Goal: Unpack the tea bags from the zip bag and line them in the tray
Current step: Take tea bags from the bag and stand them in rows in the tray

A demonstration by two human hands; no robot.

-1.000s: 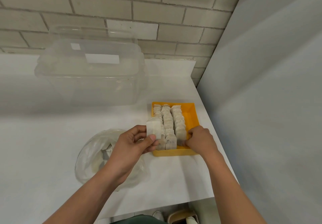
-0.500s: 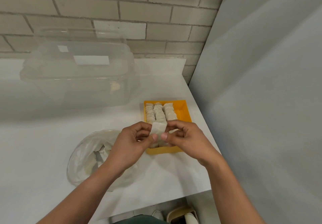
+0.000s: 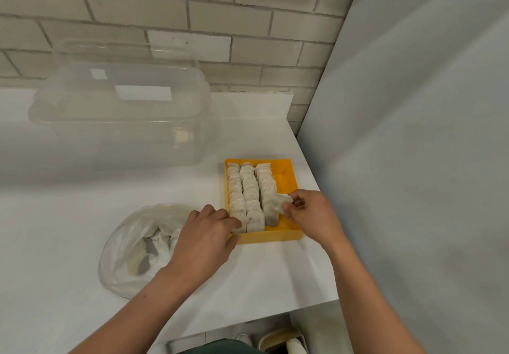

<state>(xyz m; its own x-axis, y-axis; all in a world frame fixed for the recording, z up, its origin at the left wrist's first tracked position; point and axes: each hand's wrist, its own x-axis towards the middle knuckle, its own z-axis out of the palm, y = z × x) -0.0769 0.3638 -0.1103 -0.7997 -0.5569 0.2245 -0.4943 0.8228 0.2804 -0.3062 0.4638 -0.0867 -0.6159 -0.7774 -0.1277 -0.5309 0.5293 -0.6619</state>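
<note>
Right hand pinches a tea bag over the tray; left hand's loose fingers touch its near corner.

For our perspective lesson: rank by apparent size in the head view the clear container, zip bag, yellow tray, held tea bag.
1. clear container
2. zip bag and yellow tray: alike, unranked
3. held tea bag

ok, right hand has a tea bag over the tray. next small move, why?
Probably lower the tea bag pinched by the right hand upright into the tray, on its bare right strip: three rows run back to front, and the left hand rests on them.
</note>
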